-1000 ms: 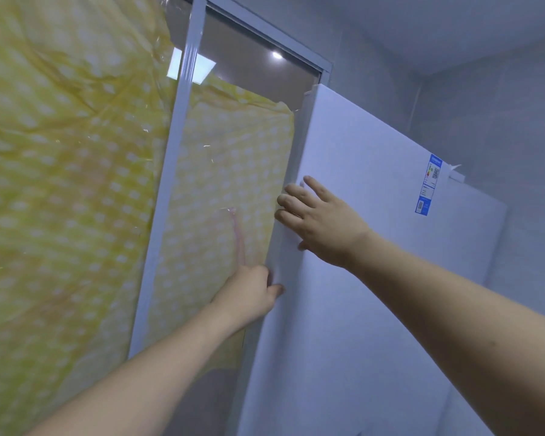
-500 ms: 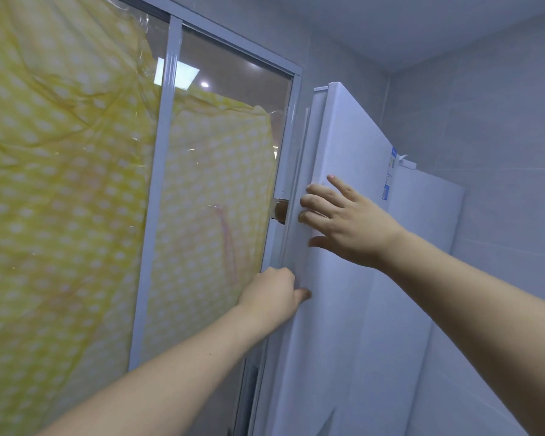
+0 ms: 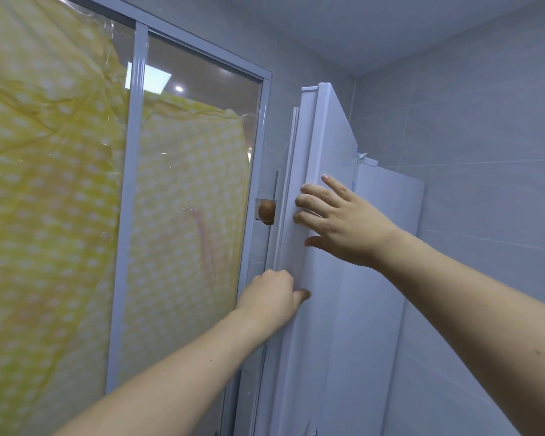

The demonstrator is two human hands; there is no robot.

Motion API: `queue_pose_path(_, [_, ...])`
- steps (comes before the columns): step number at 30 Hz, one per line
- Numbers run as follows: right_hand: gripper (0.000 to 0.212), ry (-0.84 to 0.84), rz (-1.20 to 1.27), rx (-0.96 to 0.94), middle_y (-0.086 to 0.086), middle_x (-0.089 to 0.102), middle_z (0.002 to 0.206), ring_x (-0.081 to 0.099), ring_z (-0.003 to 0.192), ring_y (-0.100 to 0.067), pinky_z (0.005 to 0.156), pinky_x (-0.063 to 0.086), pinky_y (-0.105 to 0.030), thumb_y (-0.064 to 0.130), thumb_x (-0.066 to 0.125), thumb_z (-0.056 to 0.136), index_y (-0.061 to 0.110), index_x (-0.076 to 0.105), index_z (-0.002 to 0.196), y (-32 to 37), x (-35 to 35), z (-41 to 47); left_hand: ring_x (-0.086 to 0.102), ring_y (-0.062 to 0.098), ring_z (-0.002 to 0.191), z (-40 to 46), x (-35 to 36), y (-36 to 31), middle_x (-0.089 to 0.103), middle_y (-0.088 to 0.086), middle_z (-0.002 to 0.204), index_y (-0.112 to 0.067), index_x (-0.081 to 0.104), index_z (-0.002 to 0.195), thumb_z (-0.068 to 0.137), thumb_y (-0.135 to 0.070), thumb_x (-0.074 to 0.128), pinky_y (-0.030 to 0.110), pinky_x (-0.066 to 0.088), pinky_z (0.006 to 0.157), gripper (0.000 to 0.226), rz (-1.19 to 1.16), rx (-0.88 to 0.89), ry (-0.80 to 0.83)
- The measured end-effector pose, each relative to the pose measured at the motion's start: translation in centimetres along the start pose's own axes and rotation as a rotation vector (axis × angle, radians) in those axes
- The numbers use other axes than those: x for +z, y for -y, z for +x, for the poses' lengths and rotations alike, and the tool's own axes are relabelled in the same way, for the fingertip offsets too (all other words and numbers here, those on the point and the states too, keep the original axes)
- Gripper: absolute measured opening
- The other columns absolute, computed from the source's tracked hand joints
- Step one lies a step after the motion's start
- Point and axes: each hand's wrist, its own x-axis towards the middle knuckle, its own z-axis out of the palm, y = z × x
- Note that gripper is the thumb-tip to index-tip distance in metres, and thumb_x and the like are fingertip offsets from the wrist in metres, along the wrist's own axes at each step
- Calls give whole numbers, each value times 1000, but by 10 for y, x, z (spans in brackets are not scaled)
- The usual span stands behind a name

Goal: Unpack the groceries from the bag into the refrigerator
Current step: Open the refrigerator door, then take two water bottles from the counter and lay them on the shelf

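The white refrigerator door (image 3: 324, 309) stands partly swung out, its free edge toward me. My left hand (image 3: 272, 297) grips that edge low down, fingers curled behind it and the thumb on the front. My right hand (image 3: 340, 221) lies on the door higher up, with its fingers bent over the edge. In the gap behind the door, a brown egg (image 3: 266, 210) sits in a clear door shelf. The refrigerator body (image 3: 390, 247) stands behind, against the tiled wall. No grocery bag is in view.
A sliding glass door with a grey metal frame (image 3: 129, 215) stands close on the left, and a yellow dotted cloth (image 3: 51, 190) hangs behind the glass. Grey tiled wall (image 3: 485, 152) fills the right side. The door's edge sits close to the frame.
The refrigerator door has swung further out, widening the gap and showing the egg in the door shelf. Both hands stayed on the door's edge and moved with it.
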Motion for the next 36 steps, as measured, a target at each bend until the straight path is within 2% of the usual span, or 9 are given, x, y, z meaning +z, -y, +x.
queue_pose_path(6, [44,81,6,20,-8,57,117,48,127,-32,115,27,-52,44,71,80,12,63,109,2,-8,3,46,31,75,-4,2,-3,45,4,73,-10,48,79,96,-48,50,33,37,64,42,-2,-12,-11])
queue_pose_path(10, [41,94,38,44,-7,59,105,54,111,-31,114,29,-48,43,68,80,11,63,105,8,-18,16,48,30,69,-7,1,11,46,3,65,-13,44,66,94,-53,50,33,35,58,49,-28,-9,16])
queue_pose_path(15, [33,81,200,98,-5,58,116,52,115,-28,113,30,-41,36,56,88,13,60,111,24,-26,40,50,31,65,-15,-15,47,50,6,65,-16,41,64,96,-51,44,34,35,54,48,-96,-42,-64])
queue_pose_path(18, [42,141,325,164,-6,49,137,41,133,-26,118,20,-40,35,52,95,11,53,129,39,-26,58,58,34,82,-20,-29,79,57,9,82,-15,47,74,100,-46,40,38,44,65,41,-55,-84,-105])
queue_pose_path(20, [48,164,405,217,-5,40,148,30,141,-23,120,11,-36,36,45,99,12,43,140,52,-25,71,58,33,98,-27,-41,103,59,10,101,-13,54,94,101,-45,37,44,48,81,37,35,-107,-124])
queue_pose_path(22, [52,184,478,256,-3,32,154,21,145,-19,120,5,-34,38,40,100,14,35,146,67,-23,87,55,32,112,-35,-57,127,56,11,118,-9,54,117,102,-44,36,45,45,90,42,138,-124,-144])
queue_pose_path(24, [54,214,551,281,-2,27,157,17,146,-18,120,3,-33,39,38,101,15,29,149,83,-19,103,51,32,120,-44,-74,150,54,14,129,-5,50,127,103,-41,37,43,42,97,45,220,-147,-171])
queue_pose_path(30, [58,250,762,289,-4,20,160,13,148,-19,120,3,-33,39,34,102,13,23,152,136,-9,160,37,27,137,-83,-131,204,43,17,145,-1,42,139,104,-35,37,32,25,109,49,374,-259,-215])
queue_pose_path(36, [58,201,927,216,-5,24,157,16,146,-20,120,6,-34,39,36,101,11,24,151,201,-17,232,41,30,133,-131,-183,262,46,17,142,-1,44,136,104,-36,38,35,30,108,48,499,-423,-232])
